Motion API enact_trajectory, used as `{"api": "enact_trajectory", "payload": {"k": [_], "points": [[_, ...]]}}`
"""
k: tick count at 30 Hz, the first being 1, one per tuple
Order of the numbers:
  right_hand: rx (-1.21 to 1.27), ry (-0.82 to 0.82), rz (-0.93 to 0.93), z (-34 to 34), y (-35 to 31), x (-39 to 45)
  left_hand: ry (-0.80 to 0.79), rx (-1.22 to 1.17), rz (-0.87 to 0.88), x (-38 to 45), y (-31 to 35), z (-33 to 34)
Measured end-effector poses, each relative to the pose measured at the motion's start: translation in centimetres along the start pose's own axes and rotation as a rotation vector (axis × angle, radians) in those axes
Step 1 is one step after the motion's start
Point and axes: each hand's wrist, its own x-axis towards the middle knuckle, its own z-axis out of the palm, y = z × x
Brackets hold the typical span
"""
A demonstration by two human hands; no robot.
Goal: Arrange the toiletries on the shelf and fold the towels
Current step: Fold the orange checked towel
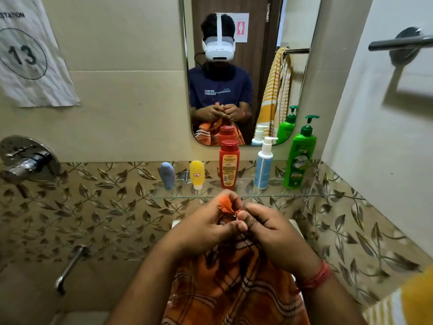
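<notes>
Head view: both hands are working just below the glass shelf (pixel 234 195), in front of it. Left hand (pixel 206 227) is pinching a bunched orange corner of the towel (pixel 234 289); fingers (pixel 230 201) curled tight around the cloth. Right hand (pixel 271 228) is gripping the same towel edge right beside the left, knuckles touching it, fingers clenched on the fabric. Rest of the towel, orange with dark and pale stripes, is hanging down below the hands.

On the shelf, left to right: blue tube (pixel 166 175), yellow tube (pixel 197 174), red bottle (pixel 229 164), white pump bottle (pixel 264 164), green pump bottle (pixel 298 156). All are standing upright, apart from each other.

Mirror (pixel 234 73) above the shelf is reflecting the person, the towel and a yellow striped towel (pixel 275 92) hanging on a rail. Tap (pixel 25 158) is sitting on the wall far left of the shelf.
</notes>
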Motion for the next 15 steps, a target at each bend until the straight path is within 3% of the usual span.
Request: {"api": "enact_trajectory", "payload": {"k": [10, 15], "points": [[-0.105, 0.016, -0.082, -1.2, 0.4, -0.3, -0.004, -0.133, -0.007, 0.4, -0.7, -0.1], [-0.105, -0.085, -0.034, -2.0, 1.2, -0.7, 0.079, -0.128, 0.039, 0.7, -0.1, 0.0]]}}
